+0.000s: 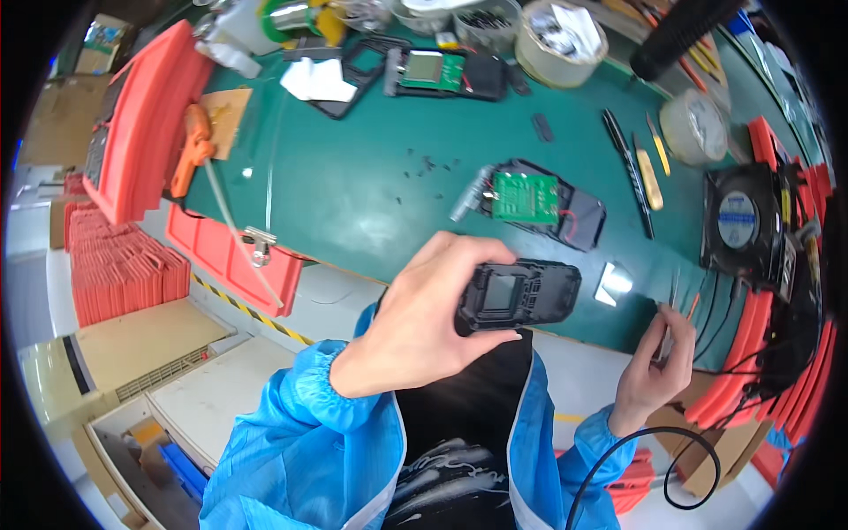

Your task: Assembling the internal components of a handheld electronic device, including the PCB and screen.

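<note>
My left hand [433, 309] grips a black plastic device housing [552, 291] by its left end, thumb below and fingers above. The hollow inside of the housing faces up and has a rectangular window. At the table's right front edge, my right hand [658, 362] pinches a slim metal tool [676, 287]; its exact kind is hard to make out. Just beyond the held housing lies an opened black device with a green circuit board [526, 198], a silvery part at its left and red wires at its right. A small shiny clear sheet [614, 283] rests between my hands.
On the green table [336, 194] lie small black bits [427, 164], a black pen [628, 168], a wooden-handled blade [647, 172] and an orange glue gun [194, 146]. Another opened device [433, 71] and tubs [561, 40] stand behind. A black fan [742, 221] and cables are right; red trays [146, 124] left.
</note>
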Motion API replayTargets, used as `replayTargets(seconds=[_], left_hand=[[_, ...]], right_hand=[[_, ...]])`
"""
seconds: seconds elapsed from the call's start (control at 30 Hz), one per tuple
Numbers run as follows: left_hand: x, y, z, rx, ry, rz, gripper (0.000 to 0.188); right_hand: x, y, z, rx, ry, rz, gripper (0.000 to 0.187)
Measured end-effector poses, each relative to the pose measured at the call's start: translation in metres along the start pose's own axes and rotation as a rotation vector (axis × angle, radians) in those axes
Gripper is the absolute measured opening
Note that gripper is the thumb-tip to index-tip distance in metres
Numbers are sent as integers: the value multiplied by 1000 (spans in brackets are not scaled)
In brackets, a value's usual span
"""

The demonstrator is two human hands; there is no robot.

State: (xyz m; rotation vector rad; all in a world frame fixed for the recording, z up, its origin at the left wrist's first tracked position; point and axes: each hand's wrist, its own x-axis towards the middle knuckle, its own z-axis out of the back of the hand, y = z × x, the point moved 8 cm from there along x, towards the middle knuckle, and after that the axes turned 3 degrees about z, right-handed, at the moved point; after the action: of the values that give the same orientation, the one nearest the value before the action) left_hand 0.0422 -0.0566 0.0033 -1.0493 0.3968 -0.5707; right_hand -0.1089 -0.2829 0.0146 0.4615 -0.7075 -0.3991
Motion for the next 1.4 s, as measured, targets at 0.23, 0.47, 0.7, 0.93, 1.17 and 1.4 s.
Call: replayTargets(seconds=[0.23,0.47,0.7,0.93,1.17,1.4], left_hand=[[0,-14,9,216,-105,-109,66],[1,-11,13,193,-124,-183,66],[-5,-13,14,181,-132,-254,68],[-6,-11,19,164,-111,-259,70],[-7,-7,19,117,-111,-265,72],[-9,-6,21,144,-133,-260,70]], right_hand=[[20,21,-12,-190,106,112,17],[98,151,-17,221,94,489,21],[171,188,-145,181,263,727,14],[196,189,-218,18,293,726,21],[218,182,-213,395,454,390,13],[201,162,-207,554,862,69,20]])
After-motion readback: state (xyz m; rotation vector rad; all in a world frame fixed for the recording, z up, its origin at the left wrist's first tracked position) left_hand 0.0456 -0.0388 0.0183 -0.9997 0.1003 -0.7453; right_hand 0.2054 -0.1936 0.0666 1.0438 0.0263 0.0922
